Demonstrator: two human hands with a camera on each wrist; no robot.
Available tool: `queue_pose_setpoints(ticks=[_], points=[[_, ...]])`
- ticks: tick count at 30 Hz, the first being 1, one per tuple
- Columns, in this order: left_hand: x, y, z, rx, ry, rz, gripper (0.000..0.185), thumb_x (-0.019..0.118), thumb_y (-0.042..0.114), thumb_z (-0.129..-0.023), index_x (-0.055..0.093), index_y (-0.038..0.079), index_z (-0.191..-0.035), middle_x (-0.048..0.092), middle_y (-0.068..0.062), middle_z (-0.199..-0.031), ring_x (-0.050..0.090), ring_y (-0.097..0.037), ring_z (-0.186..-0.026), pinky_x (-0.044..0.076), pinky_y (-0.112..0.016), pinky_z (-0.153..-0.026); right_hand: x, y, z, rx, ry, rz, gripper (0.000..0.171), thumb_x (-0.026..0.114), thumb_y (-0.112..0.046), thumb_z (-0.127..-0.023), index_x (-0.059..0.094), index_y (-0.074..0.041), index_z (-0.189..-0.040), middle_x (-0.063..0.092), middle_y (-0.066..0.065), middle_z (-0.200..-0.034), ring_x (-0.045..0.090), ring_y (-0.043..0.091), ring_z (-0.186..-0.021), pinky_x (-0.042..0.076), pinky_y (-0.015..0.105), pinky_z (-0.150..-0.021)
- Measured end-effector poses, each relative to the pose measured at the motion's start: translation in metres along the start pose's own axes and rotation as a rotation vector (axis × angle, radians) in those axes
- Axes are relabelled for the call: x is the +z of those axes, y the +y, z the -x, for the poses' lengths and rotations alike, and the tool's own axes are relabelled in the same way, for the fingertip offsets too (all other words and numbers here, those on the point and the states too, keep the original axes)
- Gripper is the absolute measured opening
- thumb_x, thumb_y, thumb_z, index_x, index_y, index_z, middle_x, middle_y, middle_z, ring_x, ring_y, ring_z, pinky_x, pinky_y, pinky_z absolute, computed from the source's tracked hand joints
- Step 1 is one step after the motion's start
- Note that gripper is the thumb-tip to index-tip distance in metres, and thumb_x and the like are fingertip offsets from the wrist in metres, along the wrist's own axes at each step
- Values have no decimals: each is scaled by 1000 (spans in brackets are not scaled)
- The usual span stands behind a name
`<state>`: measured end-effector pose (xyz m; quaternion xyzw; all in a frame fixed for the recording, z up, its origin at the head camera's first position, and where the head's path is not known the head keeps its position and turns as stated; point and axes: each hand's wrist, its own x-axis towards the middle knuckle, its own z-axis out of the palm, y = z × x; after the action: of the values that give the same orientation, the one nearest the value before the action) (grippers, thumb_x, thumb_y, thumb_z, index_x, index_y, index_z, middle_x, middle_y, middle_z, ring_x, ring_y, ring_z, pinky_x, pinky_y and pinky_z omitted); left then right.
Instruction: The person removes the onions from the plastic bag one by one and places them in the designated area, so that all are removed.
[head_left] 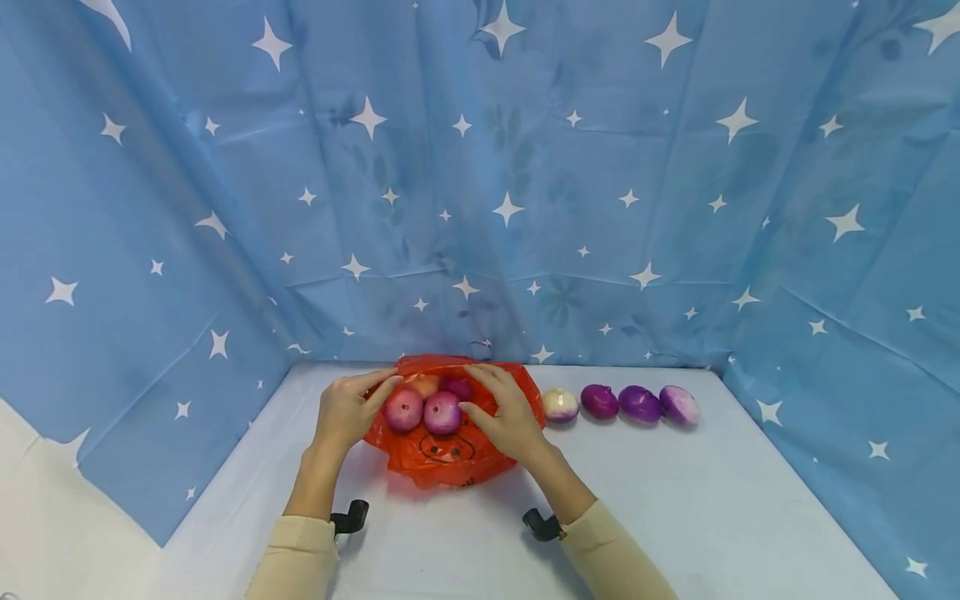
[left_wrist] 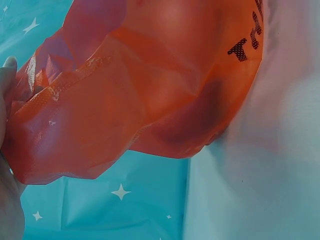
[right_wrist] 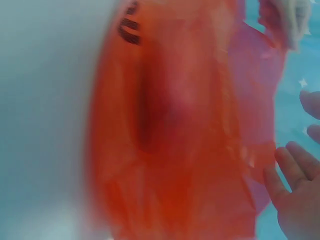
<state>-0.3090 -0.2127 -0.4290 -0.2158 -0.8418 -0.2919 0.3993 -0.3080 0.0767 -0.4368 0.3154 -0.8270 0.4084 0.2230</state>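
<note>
A red plastic bag (head_left: 453, 457) with a printed face sits on the white table, its mouth facing up and holding several onions. Two pinkish-purple onions, a left one (head_left: 403, 410) and a right one (head_left: 442, 412), show at the front; a yellowish onion (head_left: 423, 385) and a darker purple one (head_left: 456, 387) lie behind. At the bag's left rim is my left hand (head_left: 348, 410), its fingers and thumb stretched over the edge. My right hand (head_left: 510, 412) is at the right side of the mouth, fingers spread apart and thumb reaching inward. In the right wrist view those fingers (right_wrist: 297, 175) hold nothing.
Right of the bag, a row of onions runs along the table's back: a white-and-purple onion (head_left: 560, 406), two purple onions (head_left: 600, 402) (head_left: 640, 405) and a pale purple one (head_left: 679, 405). A blue star-patterned curtain (head_left: 465, 208) encloses the back and sides.
</note>
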Motion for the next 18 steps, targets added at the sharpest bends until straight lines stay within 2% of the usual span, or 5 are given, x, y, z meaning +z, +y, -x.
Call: queue_pose_setpoints(ticks=[7, 14, 18], points=[[0, 1, 1, -3, -6, -6, 24, 85, 22, -87, 84, 15, -110, 82, -6, -102, 79, -29, -85, 63, -47, -73, 20, 8, 7, 68, -105, 46, 58, 78, -20, -95, 58, -22, -149, 55, 1, -150, 50, 21, -142, 49, 45, -114], [1, -1, 1, -2, -1, -13, 24, 85, 23, -88, 83, 15, -111, 82, -7, -102, 79, -30, -84, 63, -48, -72, 28, 13, 7, 83, -145, 75, 57, 77, -20, -95, 58, -17, -149, 55, 3, -149, 49, 23, -142, 48, 46, -115], [1, -2, 1, -3, -3, -18, 25, 85, 24, -88, 83, 15, -111, 82, -6, -102, 78, -30, -84, 63, -48, -73, 33, 17, 1, 105, -171, 99, 58, 77, -23, -96, 57, -19, -149, 55, 3, -150, 49, 23, -142, 48, 46, -116]])
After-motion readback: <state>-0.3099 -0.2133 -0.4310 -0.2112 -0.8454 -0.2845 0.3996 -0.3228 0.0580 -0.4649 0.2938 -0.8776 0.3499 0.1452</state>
